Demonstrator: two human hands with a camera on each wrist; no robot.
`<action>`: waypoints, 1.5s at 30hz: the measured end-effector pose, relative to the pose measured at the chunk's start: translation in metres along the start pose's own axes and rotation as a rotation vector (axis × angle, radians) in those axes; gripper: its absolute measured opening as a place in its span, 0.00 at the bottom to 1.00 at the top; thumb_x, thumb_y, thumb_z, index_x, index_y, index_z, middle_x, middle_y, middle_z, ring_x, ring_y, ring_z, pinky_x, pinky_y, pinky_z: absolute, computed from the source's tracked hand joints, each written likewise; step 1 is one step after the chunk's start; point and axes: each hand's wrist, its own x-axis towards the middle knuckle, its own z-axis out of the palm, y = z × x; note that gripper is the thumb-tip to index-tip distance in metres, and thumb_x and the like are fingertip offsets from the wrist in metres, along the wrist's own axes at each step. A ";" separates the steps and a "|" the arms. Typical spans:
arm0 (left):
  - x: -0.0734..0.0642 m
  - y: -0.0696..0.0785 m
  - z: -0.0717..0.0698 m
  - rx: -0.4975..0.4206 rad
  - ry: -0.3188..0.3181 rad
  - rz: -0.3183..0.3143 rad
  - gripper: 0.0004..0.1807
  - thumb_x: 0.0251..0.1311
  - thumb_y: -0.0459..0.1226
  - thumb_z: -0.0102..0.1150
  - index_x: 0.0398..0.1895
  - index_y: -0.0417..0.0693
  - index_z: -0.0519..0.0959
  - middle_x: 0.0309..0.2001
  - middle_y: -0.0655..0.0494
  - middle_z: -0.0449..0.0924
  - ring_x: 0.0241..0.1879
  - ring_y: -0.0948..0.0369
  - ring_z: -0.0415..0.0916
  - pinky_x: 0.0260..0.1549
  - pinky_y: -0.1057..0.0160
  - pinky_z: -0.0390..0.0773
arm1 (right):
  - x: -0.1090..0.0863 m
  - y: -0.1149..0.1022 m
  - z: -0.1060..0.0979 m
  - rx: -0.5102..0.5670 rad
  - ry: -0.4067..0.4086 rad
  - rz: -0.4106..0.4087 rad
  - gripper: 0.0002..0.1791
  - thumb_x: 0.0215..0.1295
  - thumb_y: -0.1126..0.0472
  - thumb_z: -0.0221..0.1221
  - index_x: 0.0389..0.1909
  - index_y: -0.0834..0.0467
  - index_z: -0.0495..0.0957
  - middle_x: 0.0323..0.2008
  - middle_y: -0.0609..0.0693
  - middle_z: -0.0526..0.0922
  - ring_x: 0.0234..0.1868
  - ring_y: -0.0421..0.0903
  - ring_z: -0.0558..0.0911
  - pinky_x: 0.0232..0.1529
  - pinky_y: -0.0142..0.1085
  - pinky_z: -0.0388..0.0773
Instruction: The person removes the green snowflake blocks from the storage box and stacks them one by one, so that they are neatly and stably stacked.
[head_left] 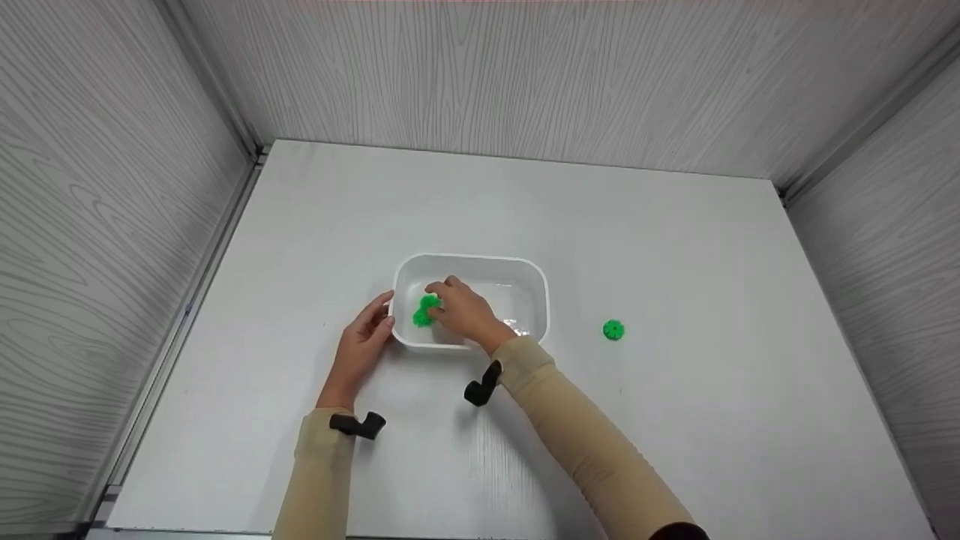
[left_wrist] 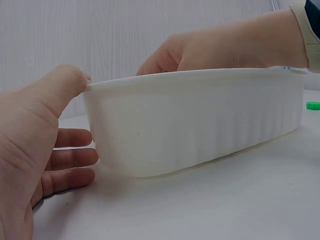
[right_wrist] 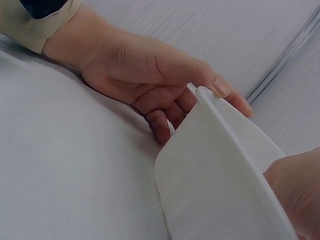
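Note:
A white plastic tub (head_left: 517, 300) stands on the table. My left hand (head_left: 361, 346) holds its left end, with the thumb on the rim and the other fingers along the outer wall, as the left wrist view shows. Inside the tub my right hand (head_left: 466, 311) reaches to the left end, thumb and forefinger spread around small green plastic discs (head_left: 423, 317) with notched edges. These discs lie close together and overlap. In both wrist views the tub wall hides the right fingertips and the discs.
One more green notched disc (head_left: 613, 330) lies flat on the table, right of the tub. The white table (head_left: 712, 420) is bordered by wood-grain panels (head_left: 525, 82) at the back and both sides. Black wrist mounts (head_left: 482, 384) stick out from both sleeves.

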 end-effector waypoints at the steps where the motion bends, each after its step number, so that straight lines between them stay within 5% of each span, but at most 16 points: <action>1: -0.001 0.004 0.000 -0.002 -0.004 0.000 0.23 0.65 0.42 0.53 0.64 0.59 0.68 0.55 0.44 0.73 0.49 0.50 0.72 0.42 0.67 0.74 | 0.001 0.000 0.001 -0.005 -0.005 0.006 0.23 0.64 0.53 0.59 0.60 0.51 0.72 0.49 0.49 0.72 0.49 0.43 0.74 0.49 0.38 0.72; 9: -0.006 0.016 0.002 0.039 -0.011 0.019 0.24 0.67 0.38 0.51 0.66 0.52 0.66 0.54 0.43 0.73 0.49 0.51 0.72 0.42 0.64 0.74 | 0.007 -0.001 0.010 -0.016 0.002 0.050 0.24 0.64 0.50 0.57 0.61 0.52 0.71 0.50 0.51 0.71 0.48 0.43 0.73 0.51 0.39 0.71; 17: 0.004 -0.008 0.002 0.016 0.012 0.024 0.24 0.65 0.45 0.53 0.64 0.63 0.68 0.53 0.50 0.75 0.49 0.55 0.73 0.41 0.66 0.74 | 0.010 0.001 0.012 -0.029 -0.039 0.059 0.24 0.65 0.49 0.56 0.62 0.48 0.69 0.52 0.51 0.63 0.46 0.44 0.67 0.50 0.40 0.69; 31: 0.004 -0.011 0.001 0.006 0.010 0.050 0.23 0.64 0.47 0.53 0.64 0.66 0.68 0.53 0.51 0.75 0.50 0.56 0.74 0.41 0.65 0.75 | 0.013 0.004 0.009 0.063 -0.031 0.078 0.19 0.63 0.52 0.59 0.51 0.54 0.72 0.50 0.52 0.65 0.44 0.45 0.71 0.48 0.38 0.72; 45: -0.005 0.022 0.002 0.010 -0.031 0.010 0.25 0.67 0.38 0.50 0.67 0.50 0.64 0.56 0.40 0.72 0.51 0.47 0.71 0.43 0.67 0.74 | 0.004 0.012 -0.004 0.118 0.048 0.049 0.20 0.60 0.49 0.61 0.51 0.50 0.71 0.40 0.48 0.71 0.41 0.43 0.74 0.39 0.37 0.73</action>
